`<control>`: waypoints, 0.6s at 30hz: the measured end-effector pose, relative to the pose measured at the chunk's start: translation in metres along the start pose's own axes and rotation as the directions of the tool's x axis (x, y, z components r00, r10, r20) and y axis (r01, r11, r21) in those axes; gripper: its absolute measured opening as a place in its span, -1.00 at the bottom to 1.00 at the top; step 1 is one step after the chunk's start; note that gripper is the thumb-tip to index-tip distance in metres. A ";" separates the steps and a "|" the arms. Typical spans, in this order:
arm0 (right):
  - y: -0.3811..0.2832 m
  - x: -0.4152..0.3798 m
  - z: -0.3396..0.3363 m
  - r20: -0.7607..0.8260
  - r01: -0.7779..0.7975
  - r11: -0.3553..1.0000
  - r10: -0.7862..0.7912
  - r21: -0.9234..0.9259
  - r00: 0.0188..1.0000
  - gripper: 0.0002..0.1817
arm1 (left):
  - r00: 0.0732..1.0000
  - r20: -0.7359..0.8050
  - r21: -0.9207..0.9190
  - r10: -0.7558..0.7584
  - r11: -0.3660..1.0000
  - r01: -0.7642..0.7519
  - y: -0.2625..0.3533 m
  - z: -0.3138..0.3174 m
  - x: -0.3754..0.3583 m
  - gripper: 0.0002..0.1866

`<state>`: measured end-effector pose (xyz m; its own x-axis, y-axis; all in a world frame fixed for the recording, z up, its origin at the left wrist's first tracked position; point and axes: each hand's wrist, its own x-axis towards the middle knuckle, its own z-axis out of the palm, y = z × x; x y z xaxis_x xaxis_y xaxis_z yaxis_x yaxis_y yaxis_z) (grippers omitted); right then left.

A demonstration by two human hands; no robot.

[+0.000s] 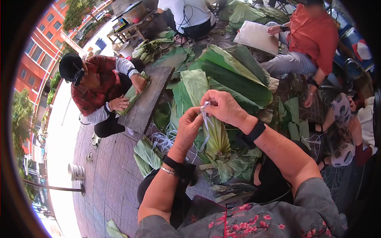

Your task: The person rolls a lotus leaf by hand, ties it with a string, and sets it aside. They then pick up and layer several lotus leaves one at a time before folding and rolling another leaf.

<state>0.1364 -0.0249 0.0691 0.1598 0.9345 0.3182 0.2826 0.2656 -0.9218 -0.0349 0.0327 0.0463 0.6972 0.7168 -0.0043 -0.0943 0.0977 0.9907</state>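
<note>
My left hand [188,131] and my right hand [227,109] meet in front of me, fingertips pinched together on a thin pale plastic ribbon [205,119]. The ribbon looks knotted between the fingers, with a tail hanging down. Right behind it is a gathered bundle of large green leaves [216,139], narrow at the ribbon and flaring out above. Whether the ribbon goes all the way around the bundle is hidden by my fingers. More loose ribbons [163,141] lie tangled on the ground to the left of my left hand.
A big pile of broad leaves [234,75] lies beyond my hands. At left a person [99,87] presses a folded leaf on a wooden board [147,99]. Another person [307,39] sits at right with a pale board [258,37]. A white bucket [76,172] lies on the paving.
</note>
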 end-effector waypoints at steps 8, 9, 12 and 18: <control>-0.001 -0.004 0.005 -0.006 0.227 0.882 -0.251 -0.412 0.968 -0.93 | 0.996 -0.063 0.045 -0.065 0.997 0.068 -0.007 -0.006 0.006 -0.83; 0.000 -0.004 0.006 0.000 0.230 0.873 -0.255 -0.429 0.967 -0.93 | 0.995 -0.064 0.037 -0.075 0.996 0.077 -0.008 -0.007 0.006 -0.84; 0.001 -0.005 0.007 0.059 0.236 0.813 -0.243 -0.532 0.968 -0.92 | 0.992 -0.094 0.040 -0.085 0.995 0.089 -0.009 -0.003 0.005 -0.85; 0.000 -0.011 0.014 0.152 0.182 0.646 -0.102 -0.741 0.983 -0.94 | 0.991 -0.101 0.144 -0.092 0.984 0.106 -0.020 -0.005 0.004 -0.87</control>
<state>0.1214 -0.0323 0.0627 -0.0153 0.9275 0.3736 0.9128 0.1655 -0.3735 -0.0331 0.0370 0.0257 0.6274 0.7710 -0.1091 0.0836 0.0726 0.9939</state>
